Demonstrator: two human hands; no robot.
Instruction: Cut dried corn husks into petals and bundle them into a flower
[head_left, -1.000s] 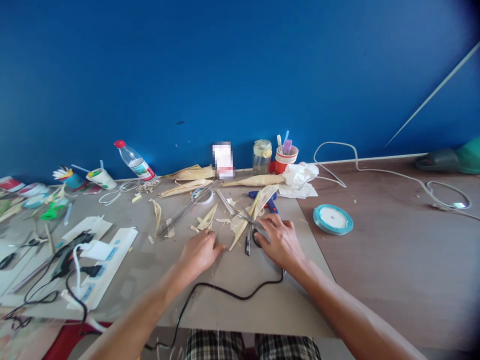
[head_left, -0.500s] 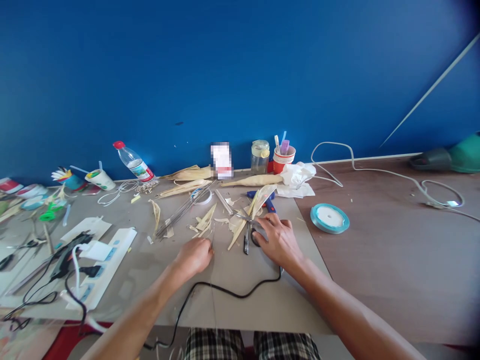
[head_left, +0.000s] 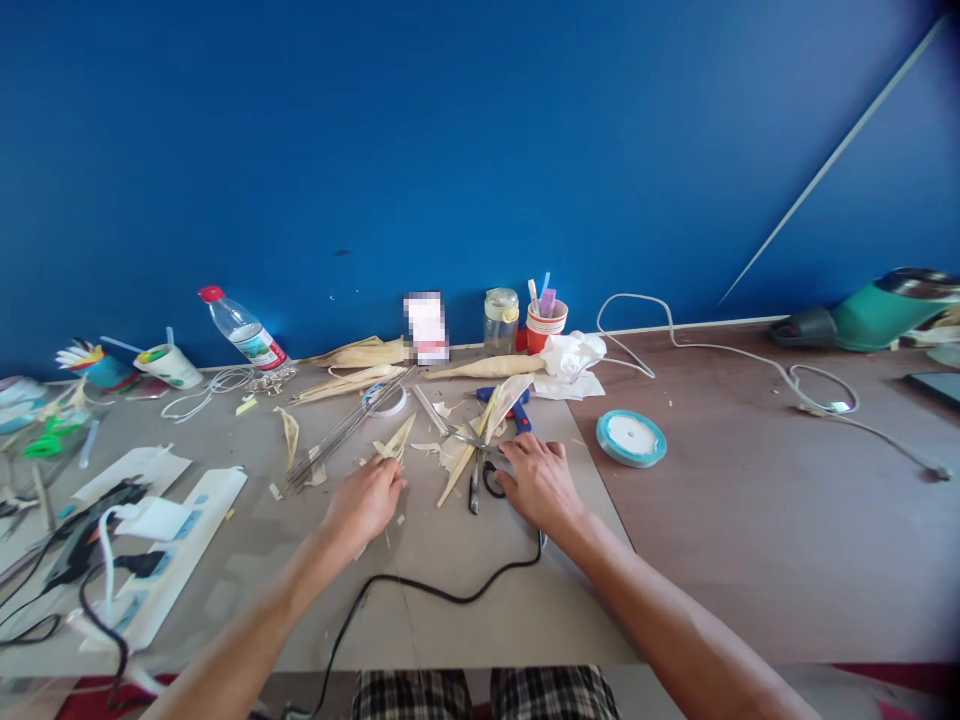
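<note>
My left hand (head_left: 366, 502) rests on the grey mat (head_left: 465, 630) with its fingers curled under. Its fingertips are at a small heap of pale dried husk scraps (head_left: 395, 442); what they pinch, if anything, is hidden. My right hand (head_left: 537, 482) lies flat with fingers spread, touching the black handles of a pair of scissors (head_left: 477, 482). Just beyond that hand a blue glue gun (head_left: 516, 408) lies under a long husk leaf (head_left: 501, 402). A black cable (head_left: 435, 592) runs from under my right wrist toward my lap.
Thin metal wires (head_left: 341, 432), a tape roll (head_left: 384, 398) and husks lie behind the scraps. A teal ribbon spool (head_left: 631, 438) sits right on the brown table. A jar (head_left: 501, 320), red cup (head_left: 546, 324), bottle (head_left: 241, 334) and white power strip (head_left: 169, 545) are around.
My left hand has closed from a flatter pose and moved forward to the husk scraps. The right hand stays by the scissors. The view has swung a little to the right.
</note>
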